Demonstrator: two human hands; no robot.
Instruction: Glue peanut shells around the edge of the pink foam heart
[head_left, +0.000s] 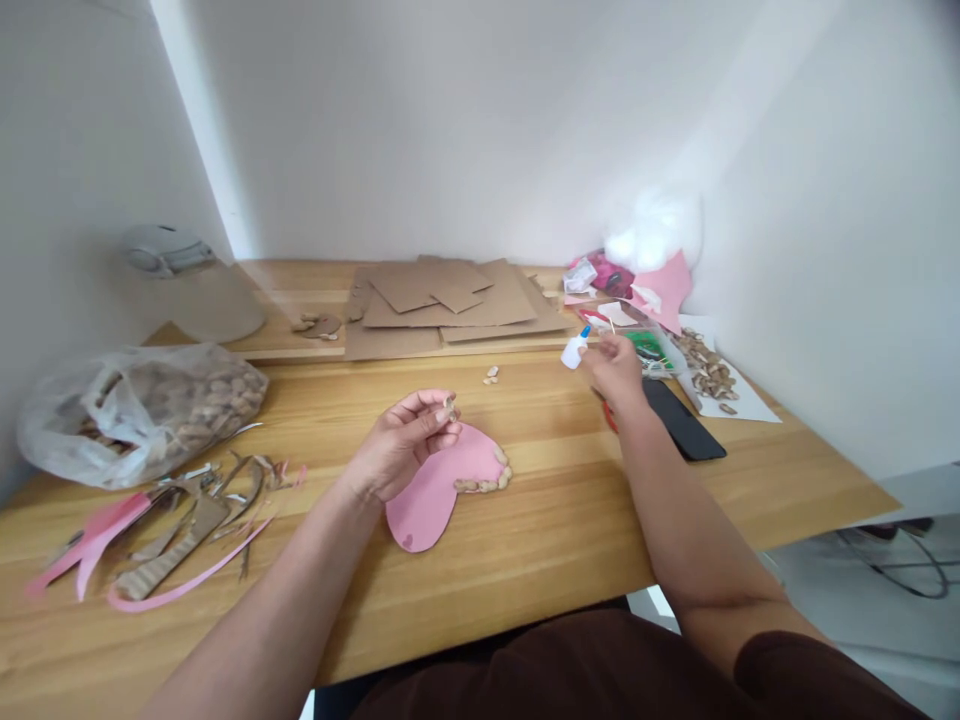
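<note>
Raised over the pink heart-shaped piece (427, 490), my left hand (409, 440) pinches a small peanut shell (450, 405) between thumb and fingers. Peanut shells (484, 485) line part of the heart's right edge, and the hand hides some of its upper left. Farther right, my right hand (615, 370) has its fingers closed at the side of a small white glue bottle (574, 352) with a blue cap, which is tilted. A thin pale stick (612, 325) shows just above those fingers; whether they touch it I cannot tell. Loose shells (490, 376) lie between the hands.
A bag of peanuts (202, 395), pink-handled scissors (105, 530) and cardboard scraps (187, 530) are at left. Cardboard sheets (450, 300) lie at the back. At right are a black phone (686, 420), shells on paper (709, 370) and white stuffing (652, 230).
</note>
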